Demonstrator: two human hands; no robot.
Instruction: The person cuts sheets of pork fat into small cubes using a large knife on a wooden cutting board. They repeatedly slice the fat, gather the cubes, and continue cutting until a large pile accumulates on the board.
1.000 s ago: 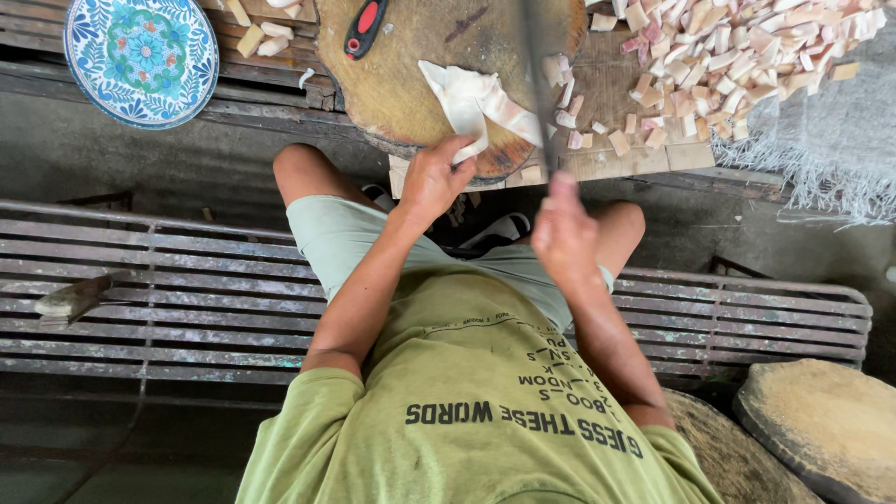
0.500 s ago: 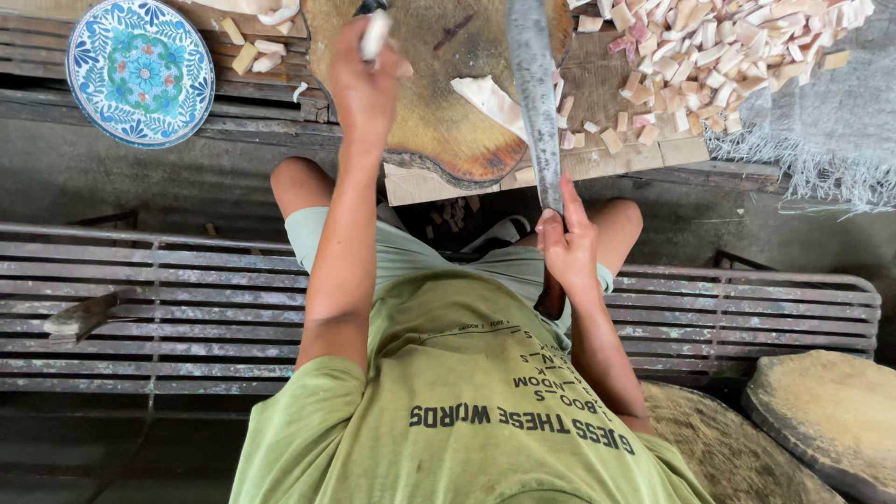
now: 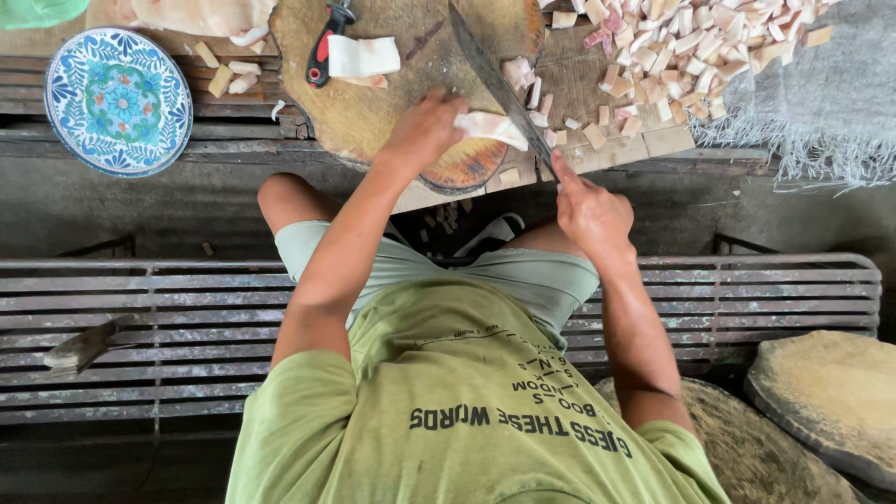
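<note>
My left hand presses a pale strip of fatty meat onto the near edge of a round wooden chopping block. Next to it, my right hand grips the handle of a long knife. The blade lies slanted across the block, against the strip's right side. A second white slab rests further up the block beside a red and black handled tool. A heap of cut pale and pink pieces lies at the upper right.
A blue patterned plate sits at the upper left on wooden slats. A grey frayed cloth lies at the right. I sit on a slatted metal bench. Two round blocks stand at the lower right.
My left hand has come back from the far side of the block to its near edge with a pale strip. The knife has tilted to slant against that strip.
</note>
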